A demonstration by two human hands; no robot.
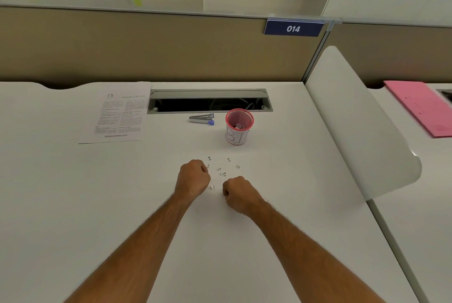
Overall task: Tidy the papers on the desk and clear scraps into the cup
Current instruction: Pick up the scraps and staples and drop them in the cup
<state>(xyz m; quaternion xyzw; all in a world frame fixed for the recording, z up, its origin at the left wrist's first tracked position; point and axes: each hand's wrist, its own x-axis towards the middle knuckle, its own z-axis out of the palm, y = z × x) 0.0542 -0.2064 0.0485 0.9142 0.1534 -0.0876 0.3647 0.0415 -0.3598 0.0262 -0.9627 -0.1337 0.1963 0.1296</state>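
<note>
Several small metal scraps (221,170), like removed staples, lie scattered on the white desk (97,205) in front of a pink mesh cup (239,126) with a white paper label. The cup holds a few scraps. My left hand (194,178) rests on the desk just left of the scraps, fingers curled into a fist. My right hand (238,193) is curled the same way, just below and right of them. Whether either fist holds a scrap is hidden. A stack of printed papers (117,116) lies at the back left.
A staple remover with a blue tip (202,118) lies left of the cup. Behind it is an open cable tray (210,102) in the desk. A white divider panel (354,119) borders the right side, with a pink folder (423,107) on the neighbouring desk.
</note>
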